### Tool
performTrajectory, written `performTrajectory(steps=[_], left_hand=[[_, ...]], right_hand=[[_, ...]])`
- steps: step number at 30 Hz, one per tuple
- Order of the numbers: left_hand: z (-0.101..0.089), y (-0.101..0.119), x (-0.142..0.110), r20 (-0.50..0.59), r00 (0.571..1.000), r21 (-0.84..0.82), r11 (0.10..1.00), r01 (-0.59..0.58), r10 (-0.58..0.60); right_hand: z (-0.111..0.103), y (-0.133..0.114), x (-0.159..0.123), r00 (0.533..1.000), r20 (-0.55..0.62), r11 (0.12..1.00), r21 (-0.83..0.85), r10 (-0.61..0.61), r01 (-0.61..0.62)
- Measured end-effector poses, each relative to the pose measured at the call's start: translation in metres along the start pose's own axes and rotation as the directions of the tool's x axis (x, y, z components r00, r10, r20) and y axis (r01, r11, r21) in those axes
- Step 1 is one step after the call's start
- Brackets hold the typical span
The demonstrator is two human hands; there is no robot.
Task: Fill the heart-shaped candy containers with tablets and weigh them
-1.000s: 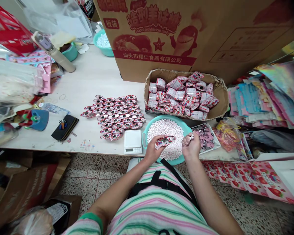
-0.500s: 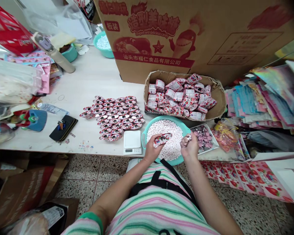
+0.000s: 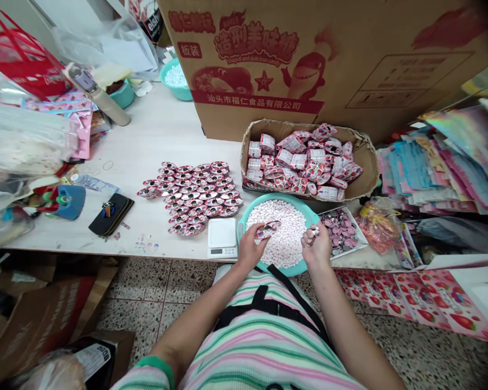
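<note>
My left hand (image 3: 252, 246) grips a small red-and-white printed candy packet (image 3: 267, 230) over the left part of a turquoise basin (image 3: 244, 219). Pale pink-white candies (image 3: 282, 238) fill that basin. At its right rim my right hand (image 3: 316, 245) is closed around a few white candies, which show between the fingertips. Left of the basin sits a white digital scale (image 3: 222, 233). Beyond the scale, many similar packets (image 3: 195, 195) stand in close rows. A shallow white box (image 3: 360, 235) of pink and dark round pieces (image 3: 339, 227) lies just right of my right hand.
Behind the basin, a cut-down cardboard tray (image 3: 368, 173) holds a heap of packets. A large printed carton (image 3: 264, 65) rises at the back. A black wallet (image 3: 110, 214) and tan bottle (image 3: 109, 105) lie left. Stacked colourful bags (image 3: 431, 173) crowd the right.
The whole view has shifted slightly to the right. Both hands keep nearly the same places over the basin, with the packet and the candies still held.
</note>
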State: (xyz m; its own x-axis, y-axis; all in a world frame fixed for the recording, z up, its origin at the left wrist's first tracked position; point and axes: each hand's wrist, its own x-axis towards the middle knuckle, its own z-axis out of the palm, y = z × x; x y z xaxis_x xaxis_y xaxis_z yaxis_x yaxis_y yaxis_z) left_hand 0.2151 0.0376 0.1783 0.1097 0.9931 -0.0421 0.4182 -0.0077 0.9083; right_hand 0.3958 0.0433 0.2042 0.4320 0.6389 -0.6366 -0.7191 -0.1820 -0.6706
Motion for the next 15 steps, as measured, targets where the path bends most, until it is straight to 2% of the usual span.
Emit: performTrajectory(steps=[7, 15], left_hand=[[-0.005, 0.006, 0.009, -0.004, 0.999, 0.052, 0.998, 0.036, -0.036], [0.006, 0.012, 0.001, 0.089, 0.995, 0.109, 0.993, -0.05, 0.04]], right_hand=[[-0.004, 0.003, 0.007, 1.0, -0.012, 1.0, -0.01, 0.002, -0.002], [0.003, 0.006, 0.01, 0.991, 0.071, 0.99, 0.082, 0.109, -0.115]])
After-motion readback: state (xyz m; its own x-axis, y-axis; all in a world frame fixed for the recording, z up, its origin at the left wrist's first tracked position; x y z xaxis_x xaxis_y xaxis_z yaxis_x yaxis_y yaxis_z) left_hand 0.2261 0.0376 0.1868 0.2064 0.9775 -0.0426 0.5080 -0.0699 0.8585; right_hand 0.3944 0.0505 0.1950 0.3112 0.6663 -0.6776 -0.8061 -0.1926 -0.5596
